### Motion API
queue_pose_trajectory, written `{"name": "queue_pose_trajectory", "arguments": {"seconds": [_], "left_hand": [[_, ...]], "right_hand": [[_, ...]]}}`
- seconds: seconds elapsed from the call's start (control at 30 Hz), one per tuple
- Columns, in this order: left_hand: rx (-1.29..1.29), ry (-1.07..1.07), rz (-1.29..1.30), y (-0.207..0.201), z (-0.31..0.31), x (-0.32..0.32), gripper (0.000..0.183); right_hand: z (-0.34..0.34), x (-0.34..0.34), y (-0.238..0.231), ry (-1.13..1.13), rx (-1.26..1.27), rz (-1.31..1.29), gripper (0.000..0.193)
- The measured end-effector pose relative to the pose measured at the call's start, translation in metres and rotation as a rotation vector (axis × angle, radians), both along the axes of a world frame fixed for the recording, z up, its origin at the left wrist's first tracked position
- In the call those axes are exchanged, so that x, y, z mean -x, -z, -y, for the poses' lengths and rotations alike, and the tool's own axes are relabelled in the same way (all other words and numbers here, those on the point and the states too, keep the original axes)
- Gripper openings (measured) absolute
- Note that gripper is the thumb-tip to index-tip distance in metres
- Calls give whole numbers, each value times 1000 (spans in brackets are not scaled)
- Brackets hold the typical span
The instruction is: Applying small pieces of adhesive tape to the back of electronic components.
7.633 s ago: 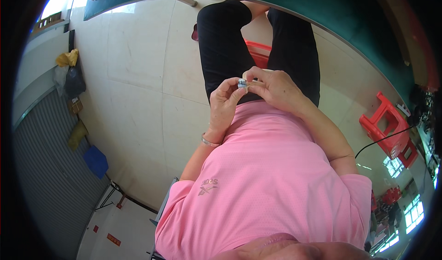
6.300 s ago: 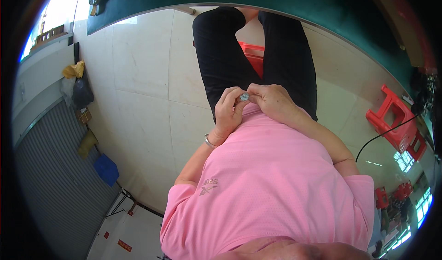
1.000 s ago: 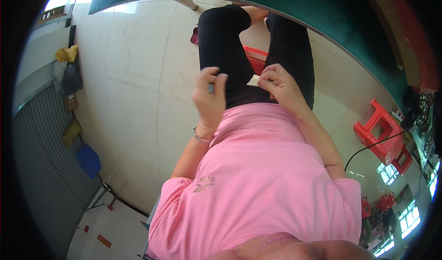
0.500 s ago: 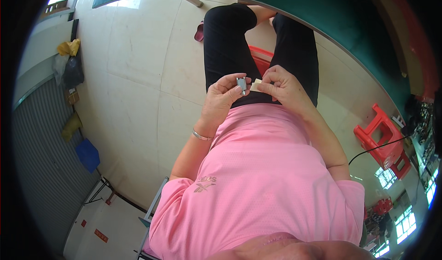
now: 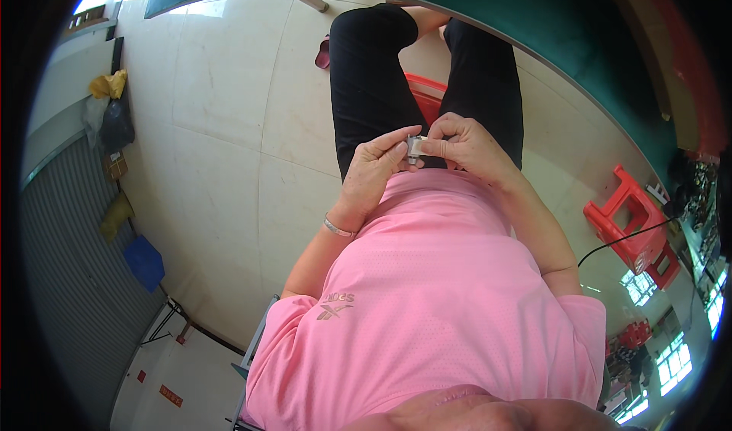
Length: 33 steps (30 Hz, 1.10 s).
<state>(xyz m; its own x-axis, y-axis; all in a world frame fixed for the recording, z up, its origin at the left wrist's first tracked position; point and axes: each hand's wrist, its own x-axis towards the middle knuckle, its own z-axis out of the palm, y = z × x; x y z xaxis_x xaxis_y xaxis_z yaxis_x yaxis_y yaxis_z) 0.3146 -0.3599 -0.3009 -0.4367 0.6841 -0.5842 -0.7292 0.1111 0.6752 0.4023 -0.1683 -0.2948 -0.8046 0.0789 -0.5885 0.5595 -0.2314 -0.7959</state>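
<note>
Over my lap, my left hand grips a small silver-grey metal part between thumb and fingers. It looks blocky, with a short stub at its lower end; its exact kind is too small to make out. From the other side, my right hand pinches a small cream-coloured piece, flat in shape. That piece lies against the right side of the metal part, partly covered by my right thumb and fingers. Whether it is cloth, foam or plastic I cannot tell.
A green-topped table curves across the far side beyond my knees. To the right stand red plastic stools with a black cable beside them. Bags and a blue bin line the grey shutter at left. A dark red shoe lies on the floor.
My hands have come together. The cream piece, held apart from the metal part before, now meets it. The metal part has shifted slightly to the right and turned. The whole view has shifted slightly.
</note>
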Motion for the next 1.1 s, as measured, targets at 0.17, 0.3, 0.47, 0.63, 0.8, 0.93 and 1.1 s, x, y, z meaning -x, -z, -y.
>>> {"name": "queue_pose_trajectory", "arguments": {"seconds": [0.17,0.3,0.47,0.63,0.8,0.93,1.1], "left_hand": [[38,-10,-30,-1,-5,-2,31],[51,-9,-43,-1,-6,-3,30],[58,2,-53,-1,-7,-3,30],[80,8,-76,-2,-9,-5,30],[108,16,-132,-4,-10,-4,30],[142,43,-151,2,-11,-3,29],[48,-81,13,4,-13,-8,30]], "right_hand": [[0,1,-1,-5,-24,7,28],[-1,1,-1,0,-1,34,22],[-1,1,2,-6,4,15,22],[2,1,3,-26,-133,10,26],[9,-1,4,-20,-256,-10,30],[8,-2,0,-58,-276,-23,28],[3,-8,2,-15,-141,0,23]]}}
